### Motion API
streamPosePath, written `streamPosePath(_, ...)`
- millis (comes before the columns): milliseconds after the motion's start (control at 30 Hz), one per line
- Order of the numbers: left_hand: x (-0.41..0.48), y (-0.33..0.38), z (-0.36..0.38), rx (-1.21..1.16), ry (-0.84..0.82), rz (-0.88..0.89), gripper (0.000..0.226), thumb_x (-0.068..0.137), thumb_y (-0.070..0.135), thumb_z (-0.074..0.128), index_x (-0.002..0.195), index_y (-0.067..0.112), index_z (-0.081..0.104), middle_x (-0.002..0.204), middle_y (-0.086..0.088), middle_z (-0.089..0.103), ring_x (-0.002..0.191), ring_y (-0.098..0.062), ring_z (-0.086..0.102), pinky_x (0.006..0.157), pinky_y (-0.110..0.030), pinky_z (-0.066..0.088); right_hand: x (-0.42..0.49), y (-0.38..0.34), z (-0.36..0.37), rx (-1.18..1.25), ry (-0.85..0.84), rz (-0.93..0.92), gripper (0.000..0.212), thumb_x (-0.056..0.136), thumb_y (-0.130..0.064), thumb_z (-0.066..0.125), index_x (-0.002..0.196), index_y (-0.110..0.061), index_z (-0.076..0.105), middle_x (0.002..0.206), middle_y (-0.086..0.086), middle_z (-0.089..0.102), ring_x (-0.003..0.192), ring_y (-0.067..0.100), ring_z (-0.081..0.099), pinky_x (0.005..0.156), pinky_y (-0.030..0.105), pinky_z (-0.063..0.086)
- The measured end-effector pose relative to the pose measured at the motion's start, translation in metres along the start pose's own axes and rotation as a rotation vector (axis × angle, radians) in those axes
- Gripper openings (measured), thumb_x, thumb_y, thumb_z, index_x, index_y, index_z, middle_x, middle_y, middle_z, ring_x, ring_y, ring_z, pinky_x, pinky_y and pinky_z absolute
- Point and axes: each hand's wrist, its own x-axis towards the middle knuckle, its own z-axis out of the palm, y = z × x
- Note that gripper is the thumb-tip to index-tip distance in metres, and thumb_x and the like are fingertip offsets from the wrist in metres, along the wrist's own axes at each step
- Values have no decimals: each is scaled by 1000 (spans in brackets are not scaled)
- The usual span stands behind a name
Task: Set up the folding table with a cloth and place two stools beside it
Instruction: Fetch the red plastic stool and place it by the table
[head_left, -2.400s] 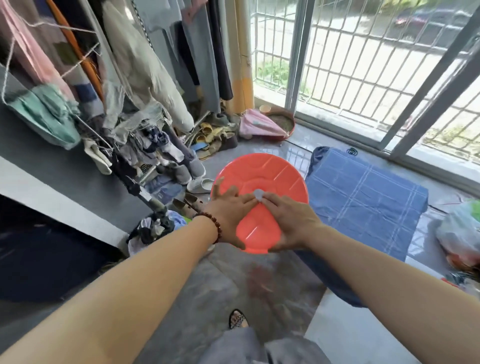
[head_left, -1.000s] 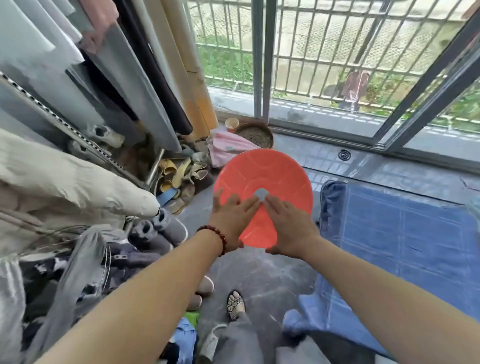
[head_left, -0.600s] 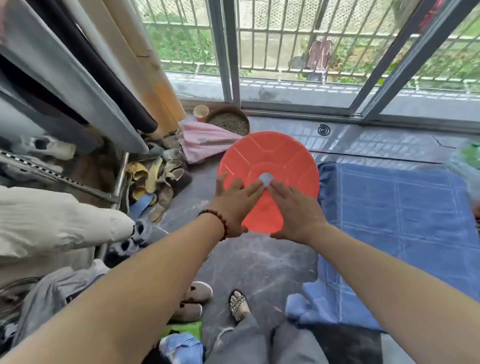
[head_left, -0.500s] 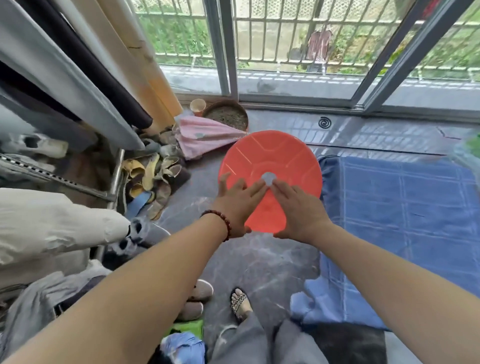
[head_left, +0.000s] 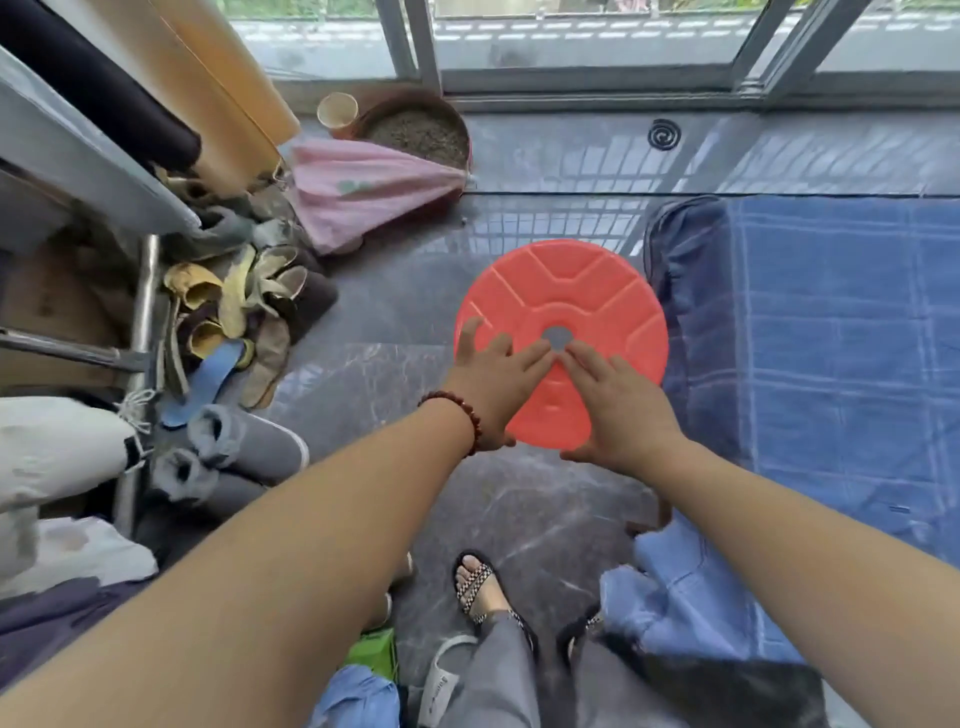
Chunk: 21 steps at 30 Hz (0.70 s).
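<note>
Looking down onto a dark marbled floor (head_left: 374, 374). At bottom centre, grey trouser legs (head_left: 498, 670) and a foot in a checked sandal (head_left: 475, 584). Reaching in from the lower corners, two bare forearms, with a dark red bead bracelet (head_left: 460, 415) on the left wrist. At centre frame, left hand (head_left: 493, 379) and right hand (head_left: 618, 410) gripping a flat round red stool (head_left: 571, 291), collapsed to a disc. Fingers laid flat across its top, fingertips almost meeting at the grey centre hole, thumbs hooked at the near rim. Held flat, right rim just at the left edge of a blue checked cloth (head_left: 810, 364) that fills the right of the frame. At middle left, a heap of worn shoes (head_left: 234, 312) beside a metal rack post (head_left: 140, 322). Farther up, left of centre, a pink cloth bag (head_left: 363, 197) lying against a round basin of soil (head_left: 421, 130), with a small cup (head_left: 337, 111) just beside it. At upper right, a round floor drain (head_left: 664, 135). Along the top edge, a grey sliding door frame (head_left: 571, 83).
</note>
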Motion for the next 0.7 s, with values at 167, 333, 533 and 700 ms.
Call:
streamPosePath(167,50,9,75,28,-10,30,109,67,53,73,147,19,8,150,9,17,121,-27,37,105,-60,4,30,26,78,-12,-11,11,117,57,-58,78,149,-17,17,155,-5,18,112,26,43,86,35,45)
streamPosePath(333,95,9,150,24,-6,30,108,65,55,73,146,19,11,151,7,19,120,-26,39,104,-61,1,69,47,148,-35,-16,-11,116,55,-57,79,147,-16,21,152,-3,22,114,25,44,87,38,46)
streamPosePath(533,133,13,227,37,-69,5,110,65,52,75,147,16,12,151,5,21,122,-25,40,107,-61,2,109,57,228,-18,-61,-29,114,56,-55,79,147,-14,22,152,-1,22,115,26,44,93,37,43)
streamPosePath(700,154,23,274,10,-111,-9,109,67,47,77,148,16,10,153,4,18,126,-24,36,108,-60,-2,126,65,277,-23,-92,-24,112,58,-53,78,147,-12,23,154,0,21,115,25,45,97,33,39)
